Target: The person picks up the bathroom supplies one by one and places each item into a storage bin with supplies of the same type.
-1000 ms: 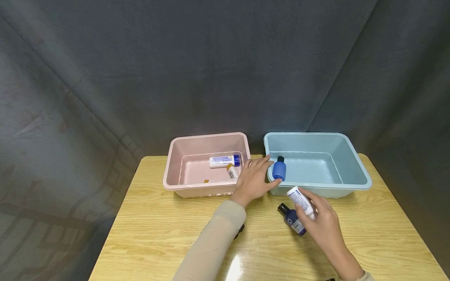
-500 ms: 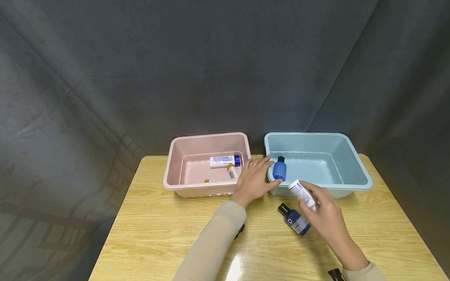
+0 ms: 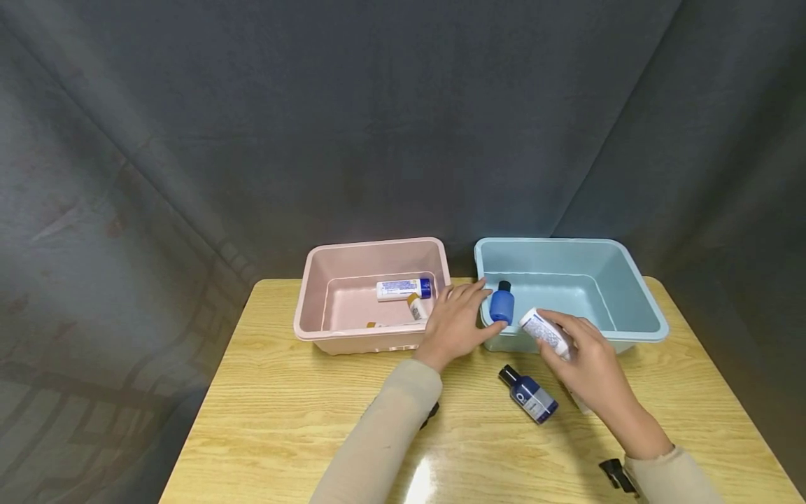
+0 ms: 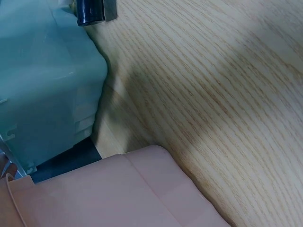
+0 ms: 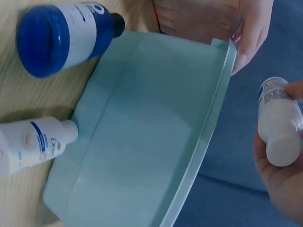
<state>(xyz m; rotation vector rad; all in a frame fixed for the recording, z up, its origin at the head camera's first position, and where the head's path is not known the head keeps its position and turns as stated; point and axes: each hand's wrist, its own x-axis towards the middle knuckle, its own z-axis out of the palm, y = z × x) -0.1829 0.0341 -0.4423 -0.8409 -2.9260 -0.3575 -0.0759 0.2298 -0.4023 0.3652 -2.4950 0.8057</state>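
Note:
My right hand (image 3: 595, 364) holds a small white bottle (image 3: 545, 332) with blue print, tilted, at the front rim of the light blue bin (image 3: 569, 332). My left hand (image 3: 455, 325) lies between the two bins with spread fingers, touching the blue bin's left corner. Just inside that corner is a blue bottle (image 3: 502, 306) with a black cap. On the table below lies a dark blue bottle (image 3: 532, 399). A white Dove bottle (image 5: 33, 144) lies near it in the right wrist view, mostly hidden by my right hand in the head view.
The pink bin (image 3: 371, 245) stands left of the blue one. It contains a white bottle with a blue cap (image 3: 403, 289), a yellow-capped bottle (image 3: 416, 306) and another yellow-capped item, mostly hidden by the front wall. A dark curtain (image 3: 403, 140) hangs behind the wooden table (image 3: 283, 420).
My right hand has moved forward and up with the white bottle, closer to the blue bin. Part of the white bottle on the table now shows behind it. My left hand stays put.

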